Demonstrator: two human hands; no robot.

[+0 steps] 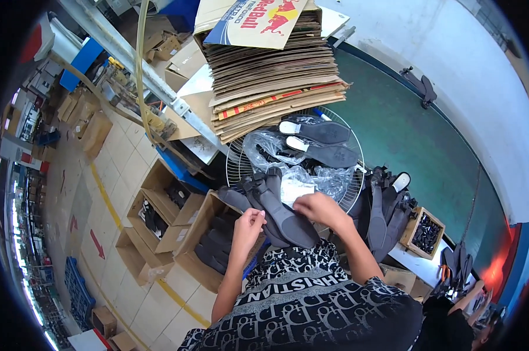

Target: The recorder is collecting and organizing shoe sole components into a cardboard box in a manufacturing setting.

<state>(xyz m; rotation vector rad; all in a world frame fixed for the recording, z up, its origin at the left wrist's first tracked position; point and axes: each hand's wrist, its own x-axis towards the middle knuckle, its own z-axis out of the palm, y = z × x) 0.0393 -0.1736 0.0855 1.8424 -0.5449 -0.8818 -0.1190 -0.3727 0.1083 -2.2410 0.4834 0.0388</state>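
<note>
Several dark sandals lie in front of me, against my shirt and the near rim of a round wire basket (228, 167). The nearest is a black sandal (292, 225) with its broad end toward me. My left hand (251, 223) is closed in a pinch at its left edge; what is in the fingers is too small to tell. Right of the sandals, my right hand (318, 208) has curled fingers beside some white paper (295, 191); I cannot make out anything in them. Two dark soles (329, 133) with white ends rest on clear plastic bags (261, 149) in the basket.
A tall stack of flattened cardboard (276, 76) rises behind the basket. Cardboard boxes (185, 257) with dark footwear stand on the left. More sandals (387, 205) and a wooden box of small black parts (426, 233) are at right. Another person's arm (469, 297) shows lower right.
</note>
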